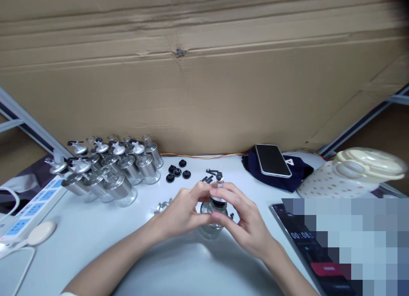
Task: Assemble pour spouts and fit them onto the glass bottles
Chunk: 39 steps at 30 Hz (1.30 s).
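Observation:
A small clear glass bottle [210,231] stands upright on the table between my hands. A silver pour spout [220,184] with a black stopper [219,202] under it sits at the bottle's mouth. My left hand [183,210] curls around the bottle's left side, thumb on the glass and fingertips up by the spout. From the right, my right hand [244,217] presses its fingers over the spout, its thumb low against the neck. The fingers partly cover the joint, so I cannot tell how deep the stopper sits. Loose silver parts [162,205] lie beside my left wrist.
Several steel-sleeved glass bottles [119,189] stand at the left, many with spouts on top. Black stoppers [177,172] and small black pieces [209,176] lie behind my hands. A power strip [35,208], a phone on dark cloth [273,159], a timer phone [300,240] and a dotted container [335,178] surround them.

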Each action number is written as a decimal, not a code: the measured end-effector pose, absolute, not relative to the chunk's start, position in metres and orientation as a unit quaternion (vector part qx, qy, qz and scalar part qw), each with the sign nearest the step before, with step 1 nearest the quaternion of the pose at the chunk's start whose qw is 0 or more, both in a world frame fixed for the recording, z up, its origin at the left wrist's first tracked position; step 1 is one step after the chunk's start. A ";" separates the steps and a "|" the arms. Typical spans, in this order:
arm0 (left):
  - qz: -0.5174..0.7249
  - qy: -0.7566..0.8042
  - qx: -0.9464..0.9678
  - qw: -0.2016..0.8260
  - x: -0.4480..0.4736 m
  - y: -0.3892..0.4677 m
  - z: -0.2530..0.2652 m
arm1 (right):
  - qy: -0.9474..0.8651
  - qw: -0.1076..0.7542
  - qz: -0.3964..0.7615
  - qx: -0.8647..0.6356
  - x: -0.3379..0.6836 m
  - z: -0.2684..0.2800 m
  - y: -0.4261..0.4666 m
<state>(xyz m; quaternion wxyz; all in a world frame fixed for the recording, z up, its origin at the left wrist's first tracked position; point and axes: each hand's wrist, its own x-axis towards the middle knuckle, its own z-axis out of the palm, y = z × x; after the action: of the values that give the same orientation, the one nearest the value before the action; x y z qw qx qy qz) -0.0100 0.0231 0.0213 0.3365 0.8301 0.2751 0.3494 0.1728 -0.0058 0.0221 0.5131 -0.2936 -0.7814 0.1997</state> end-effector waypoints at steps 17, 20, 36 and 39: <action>0.360 0.268 0.832 0.327 -0.009 0.020 0.030 | -0.792 0.504 0.183 -0.293 0.171 0.020 -0.008; 0.344 0.282 0.835 0.325 -0.009 0.020 0.032 | -0.788 0.498 0.208 -0.297 0.170 0.020 -0.008; 0.343 0.245 0.851 0.313 -0.010 0.023 0.029 | -0.791 0.516 0.171 -0.280 0.166 0.010 -0.008; 0.344 0.244 0.852 0.309 -0.010 0.023 0.028 | -0.787 0.528 0.171 -0.270 0.165 0.009 -0.008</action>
<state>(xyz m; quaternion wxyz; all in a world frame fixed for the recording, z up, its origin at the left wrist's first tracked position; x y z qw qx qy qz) -0.0104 0.0232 0.0280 0.3091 0.8523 0.2440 0.3443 0.1648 -0.0078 0.0095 0.5280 -0.2697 -0.7869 0.1711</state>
